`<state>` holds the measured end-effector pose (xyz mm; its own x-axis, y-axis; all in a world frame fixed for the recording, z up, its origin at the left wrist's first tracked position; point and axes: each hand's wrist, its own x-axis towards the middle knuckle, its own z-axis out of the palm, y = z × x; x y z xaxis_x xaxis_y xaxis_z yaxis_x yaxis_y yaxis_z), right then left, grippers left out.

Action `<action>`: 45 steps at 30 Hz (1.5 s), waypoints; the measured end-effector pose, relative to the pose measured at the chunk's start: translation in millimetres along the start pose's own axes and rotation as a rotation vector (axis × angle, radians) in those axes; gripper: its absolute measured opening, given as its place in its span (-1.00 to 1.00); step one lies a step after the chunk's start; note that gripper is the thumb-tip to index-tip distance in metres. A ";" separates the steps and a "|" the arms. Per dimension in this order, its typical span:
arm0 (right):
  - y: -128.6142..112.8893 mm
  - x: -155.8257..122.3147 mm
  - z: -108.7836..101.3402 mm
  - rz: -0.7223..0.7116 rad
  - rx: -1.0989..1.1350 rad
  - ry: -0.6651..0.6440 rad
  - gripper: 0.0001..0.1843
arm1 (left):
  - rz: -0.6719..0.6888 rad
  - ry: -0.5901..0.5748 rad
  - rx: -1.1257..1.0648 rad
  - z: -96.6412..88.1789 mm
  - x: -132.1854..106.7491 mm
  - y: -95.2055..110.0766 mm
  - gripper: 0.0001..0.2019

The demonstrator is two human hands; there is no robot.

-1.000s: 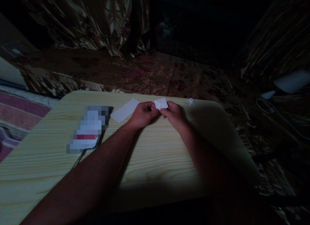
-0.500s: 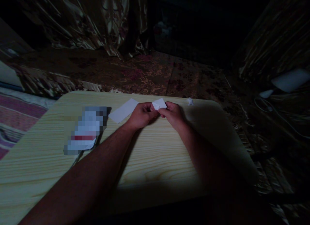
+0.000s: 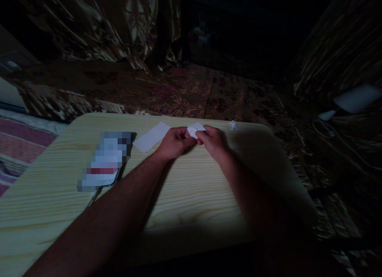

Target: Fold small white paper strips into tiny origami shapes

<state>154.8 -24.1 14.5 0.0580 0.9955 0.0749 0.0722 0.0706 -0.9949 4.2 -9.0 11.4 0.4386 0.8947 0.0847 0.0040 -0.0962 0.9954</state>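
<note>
- A small white folded paper (image 3: 195, 128), angular, with a tiny dark spot near its middle, is held above the wooden table (image 3: 193, 189), toward its twelve o'clock edge.
- At the paper's eight o'clock, the left hand (image 3: 175, 143) curls nearly closed, pinching its edge.
- At four o'clock, the right hand (image 3: 213, 142) pinches it too, thumb across the surface.
- Both forearms reach forward, converging.
- A flat white sheet (image 3: 151, 137) lies at nine o'clock, a white paper star (image 3: 234, 125) at three.
</note>
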 end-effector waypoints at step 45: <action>10.3 0.4 -4.2 -0.075 -0.198 -0.153 -0.83 | 0.059 0.328 -0.243 -4.3 6.9 -4.3 -0.79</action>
<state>159.7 -23.3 4.6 -0.1051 0.9870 0.1219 0.2649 0.1459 -0.9532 3.4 -0.6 7.9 0.1220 0.9861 0.1127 -0.2416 -0.0807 0.9670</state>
